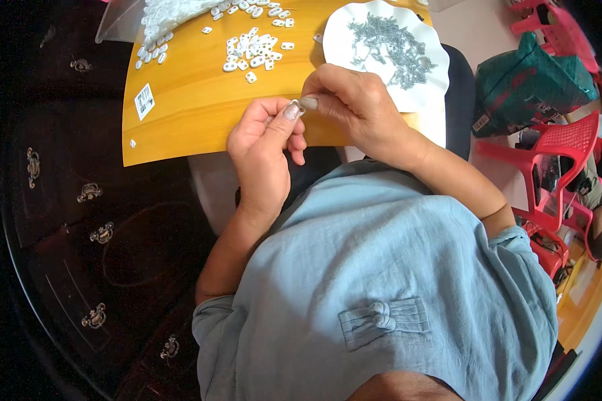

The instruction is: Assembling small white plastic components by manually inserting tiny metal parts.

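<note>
My left hand [264,137] is closed in a pinch over the table's near edge, with a small white plastic piece [302,111] between thumb and forefinger. Thumb and finger of my right hand [358,107] press together right against that piece; what they grip, if anything, is too small to make out. Beyond my hands, a loose pile of white two-holed plastic pieces [253,51] lies on the yellow wood-look table [194,120]. Just past my right hand stands a white scalloped plate [337,41] holding many thin grey metal pieces [398,57], perhaps screws.
A clear bag of more white pieces [170,20] sits at the far left, some spilling out. Dark drawers with metal handles [102,232] flank my left. To the right are a green bag [532,83] and a red plastic chair [548,160].
</note>
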The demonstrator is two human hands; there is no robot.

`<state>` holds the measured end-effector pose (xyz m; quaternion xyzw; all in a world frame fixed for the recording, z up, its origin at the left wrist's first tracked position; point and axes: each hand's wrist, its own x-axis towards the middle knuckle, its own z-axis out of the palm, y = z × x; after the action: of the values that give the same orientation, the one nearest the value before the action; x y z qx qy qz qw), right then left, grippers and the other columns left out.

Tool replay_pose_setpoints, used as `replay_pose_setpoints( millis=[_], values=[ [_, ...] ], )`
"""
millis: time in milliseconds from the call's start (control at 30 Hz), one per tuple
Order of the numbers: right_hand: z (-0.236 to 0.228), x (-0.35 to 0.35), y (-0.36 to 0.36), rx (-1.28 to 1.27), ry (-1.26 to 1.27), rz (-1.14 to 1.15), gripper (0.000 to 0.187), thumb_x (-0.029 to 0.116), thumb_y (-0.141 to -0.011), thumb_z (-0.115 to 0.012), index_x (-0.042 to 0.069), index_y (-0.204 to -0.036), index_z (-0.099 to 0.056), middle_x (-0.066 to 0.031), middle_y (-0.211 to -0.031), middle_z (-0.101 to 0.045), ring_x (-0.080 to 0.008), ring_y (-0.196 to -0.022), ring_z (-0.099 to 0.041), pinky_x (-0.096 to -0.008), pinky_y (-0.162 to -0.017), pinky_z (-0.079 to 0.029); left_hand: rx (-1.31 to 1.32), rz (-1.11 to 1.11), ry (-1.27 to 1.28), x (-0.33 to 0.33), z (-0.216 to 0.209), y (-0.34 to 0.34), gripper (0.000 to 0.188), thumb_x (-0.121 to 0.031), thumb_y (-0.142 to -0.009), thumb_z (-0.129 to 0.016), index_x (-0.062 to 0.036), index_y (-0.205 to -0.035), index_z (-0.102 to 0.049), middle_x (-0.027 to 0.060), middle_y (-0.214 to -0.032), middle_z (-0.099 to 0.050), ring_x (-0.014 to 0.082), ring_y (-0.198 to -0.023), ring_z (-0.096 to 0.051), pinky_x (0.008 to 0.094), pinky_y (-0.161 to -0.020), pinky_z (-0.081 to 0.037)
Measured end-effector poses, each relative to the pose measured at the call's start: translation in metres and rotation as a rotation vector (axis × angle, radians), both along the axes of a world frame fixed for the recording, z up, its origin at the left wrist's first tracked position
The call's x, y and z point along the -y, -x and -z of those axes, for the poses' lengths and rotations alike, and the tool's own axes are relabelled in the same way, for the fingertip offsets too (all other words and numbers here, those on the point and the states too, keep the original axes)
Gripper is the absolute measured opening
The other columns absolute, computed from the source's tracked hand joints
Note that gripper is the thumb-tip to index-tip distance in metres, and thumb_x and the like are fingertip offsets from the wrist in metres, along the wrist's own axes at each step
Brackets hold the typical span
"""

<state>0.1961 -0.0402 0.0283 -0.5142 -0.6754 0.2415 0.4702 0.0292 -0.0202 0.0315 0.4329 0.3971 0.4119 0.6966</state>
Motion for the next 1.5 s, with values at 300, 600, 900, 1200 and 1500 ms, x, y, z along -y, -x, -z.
replay_pose_setpoints(
  millis=[300, 600, 900, 1200, 1500],
  values=[
    [-0.001, -0.013, 0.026, -0.091, 0.174, -0.070, 0.008, 0.006, -0.089, -0.065, 0.000, -0.091, -0.060, -0.0093, -0.075, -0.062, -0.0162, -0.068, -0.060, -0.0284, -0.063, -0.047, 0.003, -0.049, -0.086, -0.013, 0.019, 0.023, 0.006, -0.005, -0.095, -0.055, -0.0020, -0.092, -0.059, 0.0022, -0.073, -0.057, 0.0063, -0.056, -0.051, 0.0202, -0.046, -0.041],
    [-0.001, -0.106, 0.021, 0.763, -0.023, -0.001, 0.014, 0.018, -0.081, -0.064, 0.008, -0.090, -0.067, -0.0141, -0.084, -0.068, -0.0356, -0.079, -0.066, -0.0447, -0.066, -0.051, 0.177, -0.263, -0.025, -0.041, 0.029, 0.039, 0.010, -0.011, -0.093, -0.059, -0.0016, -0.090, -0.060, 0.0024, -0.071, -0.058, 0.0078, -0.054, -0.051, 0.0204, -0.044, -0.040],
    [0.000, -0.124, 0.023, 0.937, -0.019, -0.116, 0.015, 0.021, -0.079, -0.064, 0.008, -0.087, -0.065, -0.0142, -0.080, -0.068, -0.0345, -0.078, -0.067, -0.0458, -0.065, -0.051, 0.147, -0.279, -0.045, -0.040, 0.030, 0.039, 0.011, -0.013, -0.093, -0.061, -0.0016, -0.091, -0.061, 0.0024, -0.071, -0.059, 0.0069, -0.054, -0.052, 0.0202, -0.044, -0.041],
    [-0.007, -0.118, 0.020, 0.948, 0.005, -0.160, 0.015, 0.017, -0.081, -0.064, 0.008, -0.093, -0.061, -0.0120, -0.078, -0.067, -0.0316, -0.073, -0.066, -0.0442, -0.060, -0.050, 0.145, -0.271, -0.060, -0.042, 0.029, 0.038, 0.011, -0.010, -0.092, -0.059, 0.0001, -0.091, -0.060, 0.0064, -0.074, -0.061, 0.0103, -0.056, -0.054, 0.0225, -0.045, -0.043],
    [-0.015, -0.074, 0.033, 0.588, -0.555, -0.220, 0.020, 0.010, -0.074, -0.068, 0.008, -0.092, -0.060, -0.0065, -0.082, -0.060, -0.0264, -0.073, -0.064, -0.0360, -0.056, -0.052, 0.425, -0.297, 0.044, -0.095, 0.018, 0.020, 0.014, -0.011, -0.090, -0.056, 0.0015, -0.095, -0.060, 0.0145, -0.087, -0.065, 0.0243, -0.081, -0.065, 0.0341, -0.075, -0.052]
  ],
)
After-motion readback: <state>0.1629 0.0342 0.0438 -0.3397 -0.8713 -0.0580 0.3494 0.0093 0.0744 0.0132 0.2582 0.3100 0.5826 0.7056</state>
